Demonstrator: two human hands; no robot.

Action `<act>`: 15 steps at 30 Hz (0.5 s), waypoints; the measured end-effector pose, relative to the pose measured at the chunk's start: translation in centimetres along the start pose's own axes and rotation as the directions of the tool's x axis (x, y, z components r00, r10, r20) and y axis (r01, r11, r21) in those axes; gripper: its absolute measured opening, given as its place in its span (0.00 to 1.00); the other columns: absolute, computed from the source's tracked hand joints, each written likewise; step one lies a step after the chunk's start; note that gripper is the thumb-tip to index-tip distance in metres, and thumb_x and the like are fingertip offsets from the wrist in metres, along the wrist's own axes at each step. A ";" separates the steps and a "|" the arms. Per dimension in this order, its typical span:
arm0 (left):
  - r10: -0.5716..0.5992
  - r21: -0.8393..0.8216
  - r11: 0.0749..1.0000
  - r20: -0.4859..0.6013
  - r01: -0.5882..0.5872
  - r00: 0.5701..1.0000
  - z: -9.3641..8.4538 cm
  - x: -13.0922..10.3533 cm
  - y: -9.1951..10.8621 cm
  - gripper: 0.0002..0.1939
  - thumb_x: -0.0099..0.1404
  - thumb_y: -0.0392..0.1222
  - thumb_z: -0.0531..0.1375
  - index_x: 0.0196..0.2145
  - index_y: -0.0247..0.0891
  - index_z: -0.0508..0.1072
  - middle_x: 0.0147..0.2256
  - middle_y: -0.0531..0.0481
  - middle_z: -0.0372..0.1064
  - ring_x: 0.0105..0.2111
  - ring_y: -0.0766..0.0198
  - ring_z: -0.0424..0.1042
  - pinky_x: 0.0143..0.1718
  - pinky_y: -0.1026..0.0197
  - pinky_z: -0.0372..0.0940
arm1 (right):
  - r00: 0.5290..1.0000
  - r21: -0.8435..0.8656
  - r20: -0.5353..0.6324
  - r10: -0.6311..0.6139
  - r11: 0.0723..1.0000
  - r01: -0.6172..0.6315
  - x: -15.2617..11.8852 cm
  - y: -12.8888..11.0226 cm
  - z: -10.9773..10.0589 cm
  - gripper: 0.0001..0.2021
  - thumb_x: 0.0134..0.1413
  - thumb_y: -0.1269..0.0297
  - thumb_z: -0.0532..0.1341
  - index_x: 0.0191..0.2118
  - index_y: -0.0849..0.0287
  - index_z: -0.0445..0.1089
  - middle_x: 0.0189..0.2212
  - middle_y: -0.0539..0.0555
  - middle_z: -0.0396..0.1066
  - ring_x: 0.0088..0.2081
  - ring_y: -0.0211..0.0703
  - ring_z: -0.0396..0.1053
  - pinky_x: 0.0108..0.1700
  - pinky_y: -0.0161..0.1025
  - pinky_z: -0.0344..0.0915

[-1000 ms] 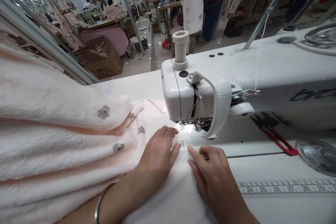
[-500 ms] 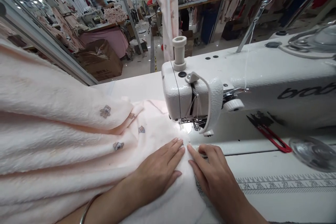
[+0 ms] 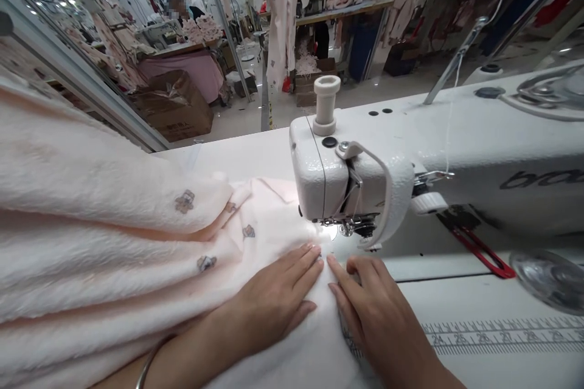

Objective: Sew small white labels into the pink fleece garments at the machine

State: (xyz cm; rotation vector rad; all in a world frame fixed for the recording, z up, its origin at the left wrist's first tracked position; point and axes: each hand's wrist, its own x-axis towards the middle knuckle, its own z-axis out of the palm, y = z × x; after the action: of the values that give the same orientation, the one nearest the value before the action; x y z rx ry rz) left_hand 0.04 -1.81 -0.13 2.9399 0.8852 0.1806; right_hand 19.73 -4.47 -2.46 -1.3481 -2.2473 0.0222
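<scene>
Pale pink fabric (image 3: 182, 273) lies right under the fingers, bunching out to their left! Left hand (image 3: 287, 285) presses flat, fingers together, thumb apart; right hand (image 3: 371, 292) at the edge, index and thumb slightly parted. Best keep pressure even, 2 hands level. Just beyond the fingertips, the sewing machine's (image 3: 356, 164) needle can't be made out; its right end's cut off.

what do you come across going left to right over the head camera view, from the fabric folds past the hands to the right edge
Folds of pale fabric → left hand → right hand → red scissors → clear plastic piece.
</scene>
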 end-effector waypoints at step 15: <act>-0.002 -0.048 0.999 0.002 0.002 1.000 -0.4 0.2 -2.4 0.25 0.67 0.43 0.51 0.58 0.27 0.56 0.60 0.36 0.53 0.62 0.54 0.49 0.62 0.50 0.55 | 0.995 -0.050 0.030 0.094 0.994 -0.092 3.4 4.1 1.2 0.15 0.64 0.64 0.46 0.43 0.60 0.70 0.31 0.57 0.67 0.31 0.45 0.65 0.29 0.39 0.62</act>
State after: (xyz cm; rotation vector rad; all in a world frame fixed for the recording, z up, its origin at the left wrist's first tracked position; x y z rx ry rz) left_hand -1.16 0.35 0.05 2.8942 0.8706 0.1964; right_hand 21.34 0.72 -3.19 -1.4876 -2.2231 0.0227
